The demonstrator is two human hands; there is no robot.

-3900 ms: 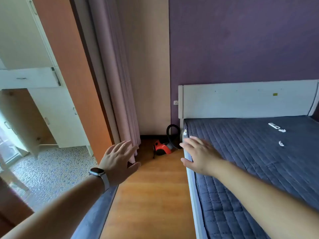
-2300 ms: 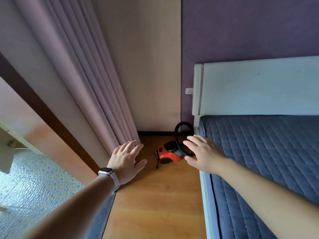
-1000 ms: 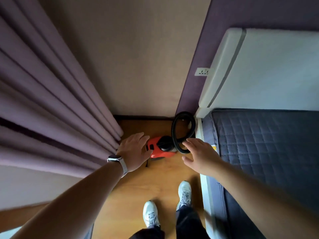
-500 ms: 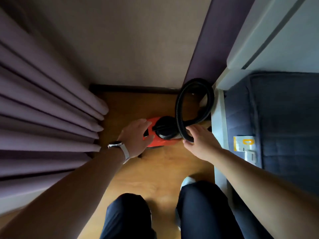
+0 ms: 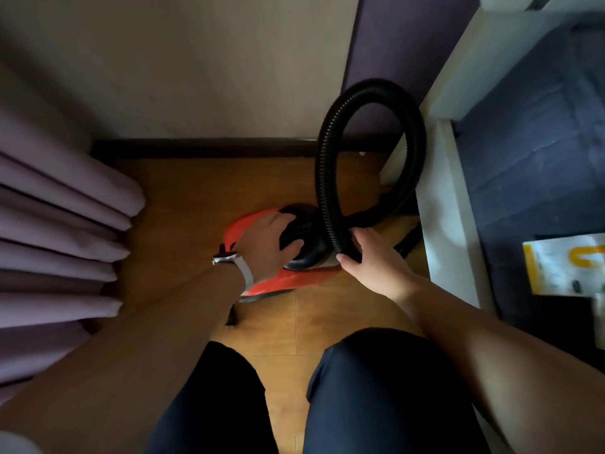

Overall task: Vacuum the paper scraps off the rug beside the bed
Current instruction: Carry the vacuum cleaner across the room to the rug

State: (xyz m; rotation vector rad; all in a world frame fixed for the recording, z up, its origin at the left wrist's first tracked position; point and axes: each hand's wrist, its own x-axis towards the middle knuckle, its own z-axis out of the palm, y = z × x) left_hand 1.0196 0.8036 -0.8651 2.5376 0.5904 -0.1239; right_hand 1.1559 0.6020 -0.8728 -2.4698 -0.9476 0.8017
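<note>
I am crouched over the red vacuum cleaner, which sits on the wooden floor in the corner, between the purple curtain and the white bed frame, near the dark skirting board. My left hand, a watch on its wrist, clasps the machine's black top, fingers curled over one side and thumb against the other. My right hand wraps its thumb and fingers round the low end of the black ribbed hose, which loops upward beside the bed frame. The dark quilted mattress carries a yellow and white label. My knees fill the foreground.
</note>
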